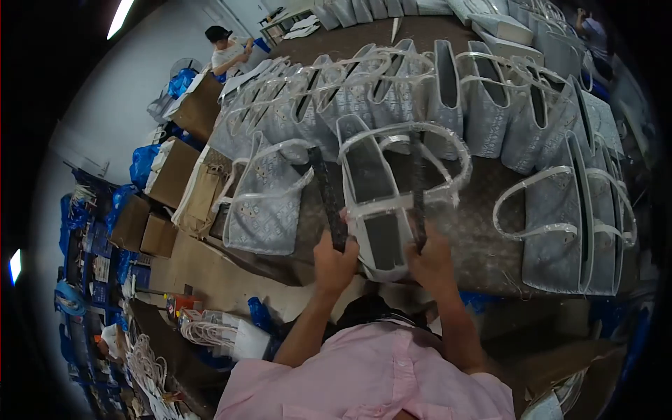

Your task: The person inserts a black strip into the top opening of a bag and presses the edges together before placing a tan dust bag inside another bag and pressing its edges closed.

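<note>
A grey patterned tote bag stands at the table edge in front of me, its mouth open toward me and its handles wrapped in clear plastic. My left hand is closed round the lower end of a long dark flat bar, at the bag's left side. On the right side, my right hand grips a similar dark bar, which overlaps the bag's rim and handle in this view. Left of my left hand is another tote bag, its handles also wrapped.
Rows of similar tote bags fill the dark-covered table behind, and more bags stand at the right. Cardboard boxes and blue plastic line the left. A person is at the far left, another at the far right.
</note>
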A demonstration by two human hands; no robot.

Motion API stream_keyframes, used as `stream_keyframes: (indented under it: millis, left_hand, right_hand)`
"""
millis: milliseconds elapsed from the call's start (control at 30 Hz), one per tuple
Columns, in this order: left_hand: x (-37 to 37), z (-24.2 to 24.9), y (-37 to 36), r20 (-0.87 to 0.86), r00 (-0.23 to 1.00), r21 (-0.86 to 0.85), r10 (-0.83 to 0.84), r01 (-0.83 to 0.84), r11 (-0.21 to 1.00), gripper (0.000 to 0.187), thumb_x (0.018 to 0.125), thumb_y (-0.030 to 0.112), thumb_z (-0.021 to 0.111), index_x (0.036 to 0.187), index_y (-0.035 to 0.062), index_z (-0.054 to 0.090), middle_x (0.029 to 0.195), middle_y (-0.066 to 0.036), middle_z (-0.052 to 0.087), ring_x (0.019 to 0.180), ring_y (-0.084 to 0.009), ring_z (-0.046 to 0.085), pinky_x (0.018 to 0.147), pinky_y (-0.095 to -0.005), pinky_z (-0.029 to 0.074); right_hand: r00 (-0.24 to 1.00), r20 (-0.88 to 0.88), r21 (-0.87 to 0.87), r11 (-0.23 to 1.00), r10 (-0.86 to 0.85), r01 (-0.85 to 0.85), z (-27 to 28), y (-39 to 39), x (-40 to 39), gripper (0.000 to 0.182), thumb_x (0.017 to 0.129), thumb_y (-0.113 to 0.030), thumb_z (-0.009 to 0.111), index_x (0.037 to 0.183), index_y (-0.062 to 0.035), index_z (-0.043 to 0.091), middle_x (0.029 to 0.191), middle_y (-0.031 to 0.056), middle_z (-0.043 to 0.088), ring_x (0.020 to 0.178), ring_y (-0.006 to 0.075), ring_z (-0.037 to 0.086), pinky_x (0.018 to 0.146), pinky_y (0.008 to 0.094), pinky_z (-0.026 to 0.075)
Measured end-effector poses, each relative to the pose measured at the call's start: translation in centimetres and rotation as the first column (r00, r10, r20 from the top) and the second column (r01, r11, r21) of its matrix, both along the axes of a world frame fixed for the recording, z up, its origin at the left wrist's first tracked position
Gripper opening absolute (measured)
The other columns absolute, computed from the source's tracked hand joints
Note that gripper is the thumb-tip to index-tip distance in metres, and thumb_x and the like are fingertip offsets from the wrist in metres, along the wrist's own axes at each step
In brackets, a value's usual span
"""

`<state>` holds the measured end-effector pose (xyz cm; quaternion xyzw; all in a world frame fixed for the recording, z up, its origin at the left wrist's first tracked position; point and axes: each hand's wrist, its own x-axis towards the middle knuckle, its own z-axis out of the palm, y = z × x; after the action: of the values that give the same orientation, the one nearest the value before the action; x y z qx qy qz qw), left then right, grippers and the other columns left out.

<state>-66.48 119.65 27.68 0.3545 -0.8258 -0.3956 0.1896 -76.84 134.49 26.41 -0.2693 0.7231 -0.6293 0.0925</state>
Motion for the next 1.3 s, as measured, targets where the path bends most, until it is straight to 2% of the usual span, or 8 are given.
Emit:
stream_keyframes:
  millis: [167, 200, 267, 333, 633, 867, 1133, 1300]
  left_hand:
    - [-4.5, -2.2, 7.5, -0.390, 0.807, -0.147, -0.444, 0.422, 0.895, 0.047, 0.080, -0.001, 0.058, 0.125, -0.0008, 0.046, 0.110, -0.014, 0.058, 0.093, -0.0178, 0.057, 0.078, -0.0264, 0.045]
    - [-5.0, -2.0, 8.7, -0.404, 0.747, -0.086, -0.528, 0.544, 0.835, 0.044, 0.080, -0.001, 0.059, 0.122, -0.0022, 0.048, 0.116, -0.019, 0.055, 0.101, -0.0230, 0.057, 0.084, -0.0291, 0.044]
    - [-6.4, -0.9, 8.9, -0.352, 0.716, -0.085, -0.602, 0.616, 0.783, 0.035, 0.083, 0.006, 0.061, 0.116, -0.0018, 0.052, 0.108, -0.017, 0.059, 0.089, -0.0186, 0.059, 0.077, -0.0270, 0.045]
    - [-7.0, -0.3, 8.2, -0.216, 0.802, 0.546, -0.557, 0.572, 0.612, 0.028, 0.085, 0.012, 0.061, 0.110, -0.0006, 0.055, 0.096, -0.013, 0.063, 0.072, -0.0128, 0.056, 0.061, -0.0230, 0.044]
    - [-4.9, -5.7, -0.6, -0.744, 0.469, 0.552, -0.475, 0.832, -0.044, 0.027, 0.090, 0.024, 0.054, 0.089, -0.0007, 0.065, 0.101, -0.018, 0.064, 0.048, -0.0072, 0.046, 0.042, -0.0202, 0.035]
    - [-2.8, -1.2, -11.4, -0.595, 0.784, 0.393, -0.175, 0.474, 0.788, 0.039, 0.093, 0.035, 0.049, 0.102, 0.0008, 0.065, 0.092, -0.014, 0.067, 0.047, -0.0047, 0.043, 0.044, -0.0184, 0.034]
    - [-15.5, -1.6, -8.3, -0.316, 0.587, 0.211, -0.746, 0.810, 0.548, 0.027, 0.085, 0.010, 0.048, 0.106, 0.0095, 0.066, 0.074, 0.000, 0.062, 0.060, -0.0045, 0.050, 0.054, -0.0204, 0.040]
    - [-22.5, 0.0, -9.6, -0.083, 0.449, 0.408, -0.890, 0.830, 0.381, 0.029, 0.085, 0.021, 0.055, 0.107, 0.0057, 0.065, 0.076, -0.002, 0.064, 0.050, -0.0058, 0.047, 0.044, -0.0223, 0.037]
  right_hand:
    - [1.000, 0.026, 0.375, 0.927, -0.016, 0.005, 0.6, 10.4, -4.4, 0.054, 0.072, 0.000, 0.050, 0.126, 0.0018, 0.046, 0.090, 0.0204, 0.063, 0.066, 0.0131, 0.057, 0.062, 0.0291, 0.045]
    - [0.999, 0.043, 0.054, 0.998, -0.020, 0.018, -1.8, 11.0, -5.6, 0.049, 0.074, 0.003, 0.048, 0.123, 0.0045, 0.048, 0.099, 0.0125, 0.065, 0.074, 0.0088, 0.055, 0.068, 0.0247, 0.045]
    - [0.993, 0.115, -0.072, 0.997, -0.031, 0.040, -4.3, 12.8, -6.6, 0.048, 0.075, 0.003, 0.049, 0.123, 0.0050, 0.048, 0.104, 0.0100, 0.063, 0.077, 0.0086, 0.054, 0.071, 0.0232, 0.044]
    - [0.989, 0.120, -0.093, 0.991, -0.089, 0.100, -2.8, 14.1, -7.0, 0.046, 0.077, 0.003, 0.050, 0.123, 0.0044, 0.049, 0.115, 0.0102, 0.060, 0.088, 0.0096, 0.056, 0.080, 0.0220, 0.043]
    - [0.979, 0.086, -0.001, 0.983, -0.184, 0.185, 0.3, 13.6, -9.4, 0.033, 0.084, -0.012, 0.058, 0.114, 0.0034, 0.057, 0.097, 0.0052, 0.064, 0.069, 0.0066, 0.054, 0.064, 0.0211, 0.045]
    - [0.934, 0.258, 0.012, 0.968, -0.246, 0.251, 6.4, 11.0, -3.8, 0.030, 0.091, -0.020, 0.051, 0.110, 0.0016, 0.059, 0.077, 0.0051, 0.064, 0.048, 0.0057, 0.049, 0.043, 0.0203, 0.041]
    - [0.945, 0.328, 0.073, 0.997, 0.011, -0.037, 7.5, 5.6, 2.8, 0.030, 0.084, 0.001, 0.042, 0.108, 0.0033, 0.059, 0.117, 0.0164, 0.058, 0.094, 0.0195, 0.061, 0.077, 0.0321, 0.050]
    - [0.934, -0.089, 0.116, 0.935, 0.347, -0.336, 2.5, 1.9, 3.2, 0.030, 0.075, 0.005, 0.055, 0.104, -0.0003, 0.061, 0.112, 0.0146, 0.060, 0.097, 0.0289, 0.060, 0.079, 0.0342, 0.049]
